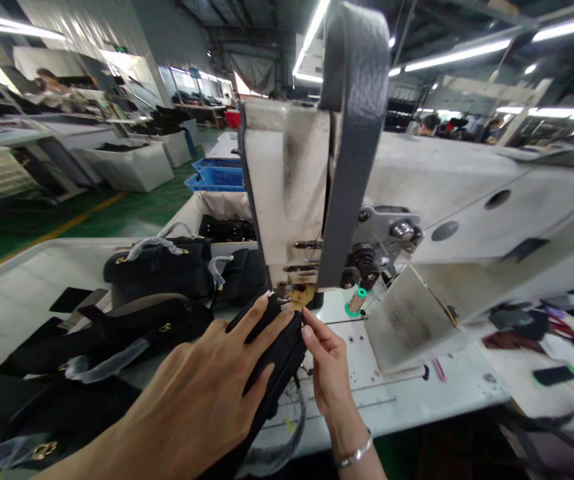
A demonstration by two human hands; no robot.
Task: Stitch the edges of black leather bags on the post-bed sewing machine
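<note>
Head view. Landmark: the sewing machine (297, 173), pale and scuffed, a dark grey strap (349, 180) looped over its front end. Black bag (287, 363) directly below that end, its far part at the stitching area, the rest running back toward the wearer. Left hand (201, 380) laid over the bag, fingers spread, fingertips just short of the machine's working parts. Right hand (329, 367) at the bag's right edge, just below the machine, thumb and forefinger pinching that edge; silver bracelet (355, 452) on the wrist. Beneath the machine's arm, a white tabletop (391, 400); on it a thread spool (355, 303) with green ends, close by the machine's front end. Left of the machine, a large pale bin (61, 260) of black bags (159, 267), several handles in clear plastic. Beyond the machine to the left, blue crates (219, 177). Well right of it, a black spool (557, 375) with a green end
</note>
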